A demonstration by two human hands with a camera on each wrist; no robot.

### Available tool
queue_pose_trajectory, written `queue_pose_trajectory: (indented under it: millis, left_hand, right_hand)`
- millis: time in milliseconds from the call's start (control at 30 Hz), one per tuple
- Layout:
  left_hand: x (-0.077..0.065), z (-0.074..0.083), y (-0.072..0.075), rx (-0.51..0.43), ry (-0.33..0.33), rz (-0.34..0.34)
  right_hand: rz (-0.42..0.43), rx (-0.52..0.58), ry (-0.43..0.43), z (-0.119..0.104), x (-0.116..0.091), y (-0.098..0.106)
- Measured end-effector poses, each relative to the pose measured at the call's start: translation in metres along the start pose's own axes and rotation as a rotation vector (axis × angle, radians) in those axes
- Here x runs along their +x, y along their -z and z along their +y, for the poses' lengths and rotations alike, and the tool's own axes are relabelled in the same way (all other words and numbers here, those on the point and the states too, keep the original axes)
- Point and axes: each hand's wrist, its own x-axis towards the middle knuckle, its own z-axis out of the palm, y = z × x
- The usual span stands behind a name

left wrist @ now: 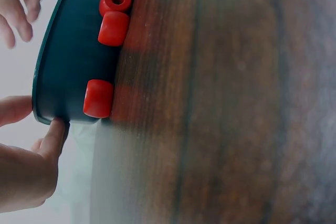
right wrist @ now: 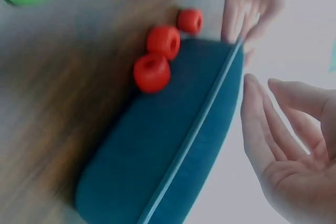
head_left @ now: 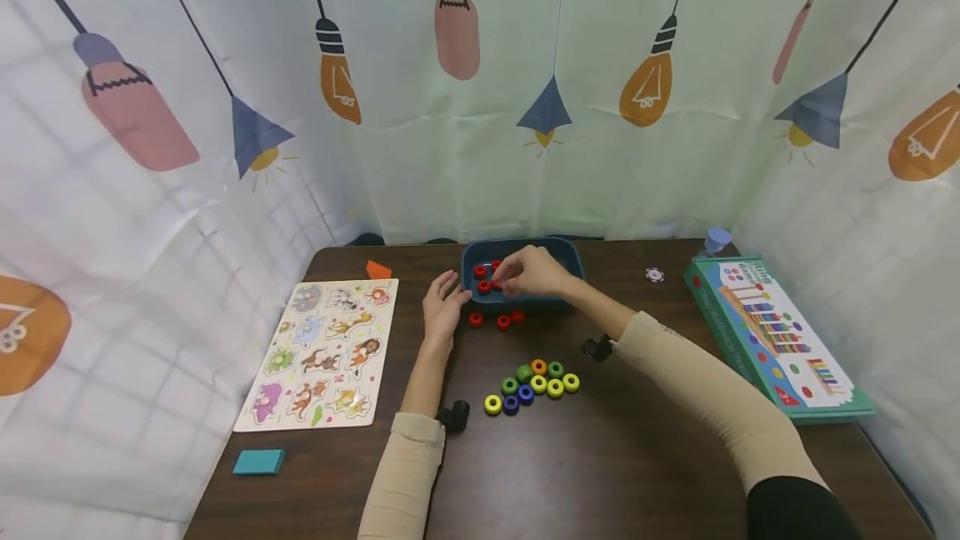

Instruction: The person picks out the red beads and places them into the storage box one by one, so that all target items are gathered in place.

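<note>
A dark blue bin (head_left: 564,250) stands at the far side of the table with several red beads (head_left: 481,272) inside. My left hand (head_left: 442,308) is at the bin's left end, fingers fairly straight, fingertips touching its end wall and rim in the left wrist view. Over the bin hovers my right hand (head_left: 534,272), its thumb and fingers bent toward each other. A gap shows between those fingertips in the right wrist view, with no bead in it. Three red beads, among them a bead (right wrist: 151,72) against the bin's front wall, lie on the table outside it.
Green, yellow, blue and orange beads (head_left: 538,384) lie grouped mid-table. An animal puzzle board (head_left: 318,357) and a teal block (head_left: 258,462) are on the left, an orange piece (head_left: 378,270) behind. A toy box (head_left: 780,340), a bottle (head_left: 716,242) and a chip (head_left: 655,275) sit right.
</note>
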Motion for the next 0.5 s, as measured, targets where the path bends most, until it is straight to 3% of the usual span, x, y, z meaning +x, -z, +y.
queue_pose_trajectory:
  millis: [167,400,500]
  left_hand:
    - [-0.001,0.001,-0.001,0.005,0.003,-0.005]
    - [-0.002,0.0,-0.001,0.01,0.005,0.009]
    - [-0.001,0.0,-0.001,0.019,0.003,0.015]
  right_hand:
    - [-0.047,-0.027,0.042,-0.001,-0.025,-0.016]
    - [-0.056,-0.263,0.114,0.011,-0.041,-0.043]
    - [-0.066,-0.297,0.105,0.016,-0.042,-0.052]
